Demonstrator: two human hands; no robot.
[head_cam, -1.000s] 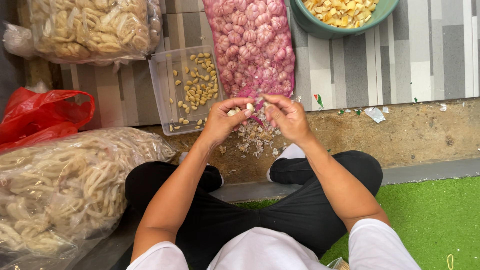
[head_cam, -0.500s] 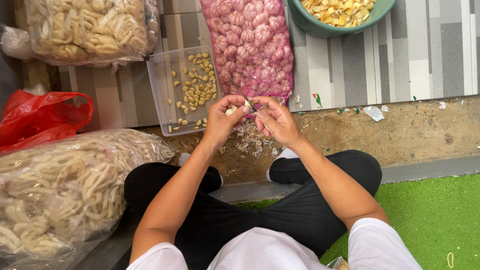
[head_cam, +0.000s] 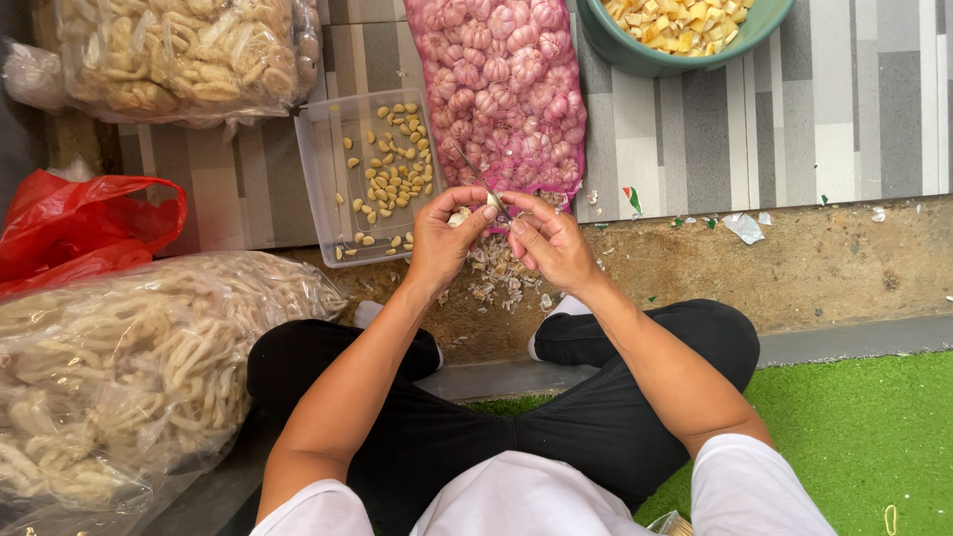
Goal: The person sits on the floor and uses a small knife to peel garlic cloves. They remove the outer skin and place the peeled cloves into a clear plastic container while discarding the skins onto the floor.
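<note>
1. Head view, middle of the frame: left hand (head_cam: 444, 235) pinches a garlic clove (head_cam: 459, 216) in its fingers, right hand (head_cam: 549, 241) has its fingers closed around a small knife (head_cam: 479, 179), blade poking up-left over the clove.
2. Just below the hands there's a heap of papery garlic skins (head_cam: 496, 276) on the concrete step.
3. Clear plastic tub (head_cam: 328, 179) left of the hands holds a scatter of peeled cloves (head_cam: 397, 179), bottom barely covered.
4. Pink mesh sack of garlic bulbs (head_cam: 506, 89) at top centre looks full, so I'd say lots left to peel.
</note>
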